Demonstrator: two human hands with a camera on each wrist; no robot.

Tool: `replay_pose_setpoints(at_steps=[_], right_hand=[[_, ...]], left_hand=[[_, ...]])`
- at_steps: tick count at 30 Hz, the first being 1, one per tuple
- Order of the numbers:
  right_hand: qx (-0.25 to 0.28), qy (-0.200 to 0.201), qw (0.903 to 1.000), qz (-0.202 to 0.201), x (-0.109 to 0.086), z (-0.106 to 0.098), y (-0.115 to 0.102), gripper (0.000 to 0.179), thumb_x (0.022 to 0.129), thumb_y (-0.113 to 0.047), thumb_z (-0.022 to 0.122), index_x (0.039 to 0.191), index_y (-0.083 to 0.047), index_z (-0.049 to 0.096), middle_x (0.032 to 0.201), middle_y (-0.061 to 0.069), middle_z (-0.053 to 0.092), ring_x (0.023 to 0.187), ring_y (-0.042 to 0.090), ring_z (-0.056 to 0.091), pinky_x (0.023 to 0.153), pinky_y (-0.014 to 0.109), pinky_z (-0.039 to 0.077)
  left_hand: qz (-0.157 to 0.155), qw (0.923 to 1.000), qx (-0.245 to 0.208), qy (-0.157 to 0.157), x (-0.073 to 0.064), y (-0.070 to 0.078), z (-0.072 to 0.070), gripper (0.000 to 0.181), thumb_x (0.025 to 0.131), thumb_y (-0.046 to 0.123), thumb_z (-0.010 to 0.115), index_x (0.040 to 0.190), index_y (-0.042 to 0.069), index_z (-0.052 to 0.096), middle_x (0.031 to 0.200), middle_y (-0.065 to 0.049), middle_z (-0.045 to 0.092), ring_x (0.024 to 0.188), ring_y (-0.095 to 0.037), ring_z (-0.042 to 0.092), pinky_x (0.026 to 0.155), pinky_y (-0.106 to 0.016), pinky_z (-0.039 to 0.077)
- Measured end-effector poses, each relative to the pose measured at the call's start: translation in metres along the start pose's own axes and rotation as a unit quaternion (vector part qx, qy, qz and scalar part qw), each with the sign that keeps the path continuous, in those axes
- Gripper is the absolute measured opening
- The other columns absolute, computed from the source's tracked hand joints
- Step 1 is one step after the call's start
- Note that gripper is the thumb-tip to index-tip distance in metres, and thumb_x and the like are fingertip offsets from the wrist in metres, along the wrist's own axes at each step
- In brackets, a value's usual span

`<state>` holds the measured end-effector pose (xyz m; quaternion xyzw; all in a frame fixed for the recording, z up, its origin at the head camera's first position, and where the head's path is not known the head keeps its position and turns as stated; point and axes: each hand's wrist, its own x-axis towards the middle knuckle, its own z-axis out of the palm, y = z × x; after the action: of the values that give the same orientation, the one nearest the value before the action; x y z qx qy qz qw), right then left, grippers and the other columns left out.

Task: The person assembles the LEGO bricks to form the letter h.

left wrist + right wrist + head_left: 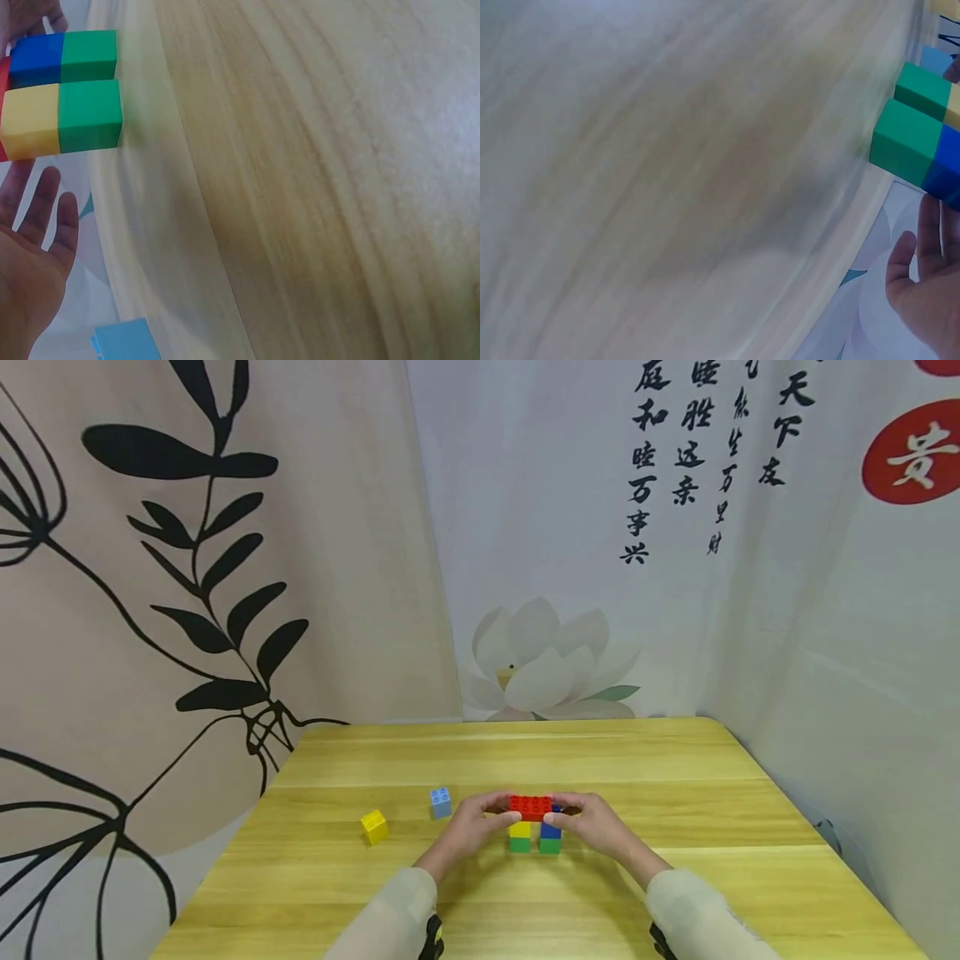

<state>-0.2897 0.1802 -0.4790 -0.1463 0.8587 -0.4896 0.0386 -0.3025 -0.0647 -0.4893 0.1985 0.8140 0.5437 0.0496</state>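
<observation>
A red brick (531, 808) lies across the tops of two short columns. The left column is a yellow brick (520, 830) over a green brick (520, 845); the right one is a blue brick (551, 832) over another green brick (550, 846). My left hand (477, 824) pinches the red brick's left end, thumb in front. At its right end my right hand (596, 822) does the same. Both wrist views show the columns from the side, with a gap between them. Whether the green bricks touch the table I cannot tell.
On the wooden table (360, 910), a light blue brick (441, 802) sits left of my left hand. Farther left is a loose yellow brick (374, 827). A printed curtain (360, 568) hangs behind the table's back edge.
</observation>
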Motion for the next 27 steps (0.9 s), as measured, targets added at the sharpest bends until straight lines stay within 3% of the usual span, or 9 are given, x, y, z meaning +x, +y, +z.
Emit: replay_pose_setpoints(at_steps=[14, 27], right_hand=[[0.003, 0.013, 0.9998, 0.012, -0.0011, 0.0028, -0.0036, 0.047, 0.093, -0.034, 0.071, 0.129, -0.005, 0.065, 0.117, 0.006, 0.067, 0.102, 0.024, 0.061, 0.084, 0.044, 0.053], [0.047, 0.017, 0.9984, 0.024, -0.0018, 0.0062, -0.0040, 0.049, 0.093, -0.035, 0.071, 0.131, -0.005, 0.063, 0.116, 0.005, 0.066, 0.100, 0.022, 0.060, 0.088, 0.042, 0.052]], left_hand=[[-0.012, 0.9997, 0.022, 0.001, -0.0006, 0.0025, -0.0020, 0.032, 0.093, 0.036, 0.070, 0.122, 0.022, 0.070, 0.106, 0.006, 0.069, 0.103, -0.019, 0.059, 0.086, -0.040, 0.051], [-0.023, 0.9995, -0.021, 0.008, -0.0026, 0.0017, -0.0020, 0.044, 0.091, 0.036, 0.073, 0.129, 0.014, 0.067, 0.114, -0.001, 0.070, 0.106, -0.022, 0.060, 0.090, -0.041, 0.052]])
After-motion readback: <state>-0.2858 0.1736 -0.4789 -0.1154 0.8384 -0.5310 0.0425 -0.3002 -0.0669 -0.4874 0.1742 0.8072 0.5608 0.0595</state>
